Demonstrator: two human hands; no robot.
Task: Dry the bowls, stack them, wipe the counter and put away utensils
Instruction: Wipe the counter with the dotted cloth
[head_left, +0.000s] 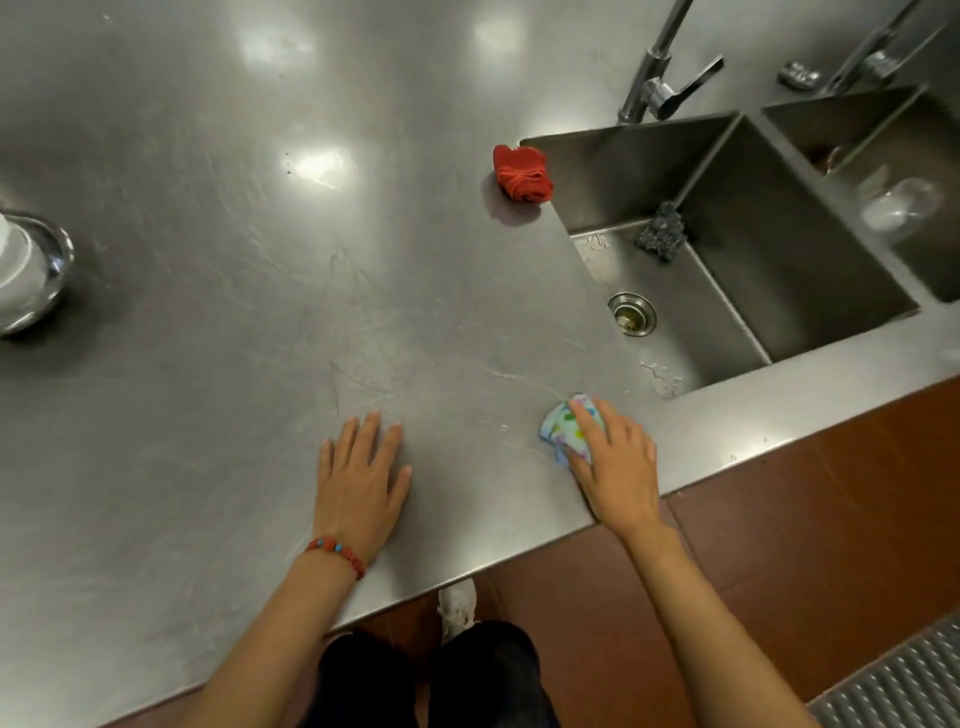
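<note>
Right now I am wiping the steel counter (218, 171) with my right hand (615, 467), which is bearing down on a bunched patterned cloth (563, 428) near the front edge, just left of the sink (779, 260); the fingers are curling over the wad, so I read it as a grip that is pinning the cloth to the metal, since a loose cloth would only skate over the wet streaks glinting around it. My left hand (363, 473) is lying flat on the counter well to the left of the cloth, fingers straight and spread, holding nothing; I judge it is bracing me while I am leaning forward over the edge. A stack of metal bowls (28, 275) is sitting at the far left border of the view, mostly cropped, with something white in it that I cannot make out; being parked that far off, it is leaving the middle of the surface free for wiping. A crumpled red cloth (522, 173) is resting at the far corner of the sink rim, beside the tap (660, 78), apparently set aside. Inside the basin a dark scourer (662, 231) is leaning against the back wall, and droplets are sitting near the drain (631, 313). No utensils are showing here, so that step looks not yet begun, as far as I can judge.
</note>
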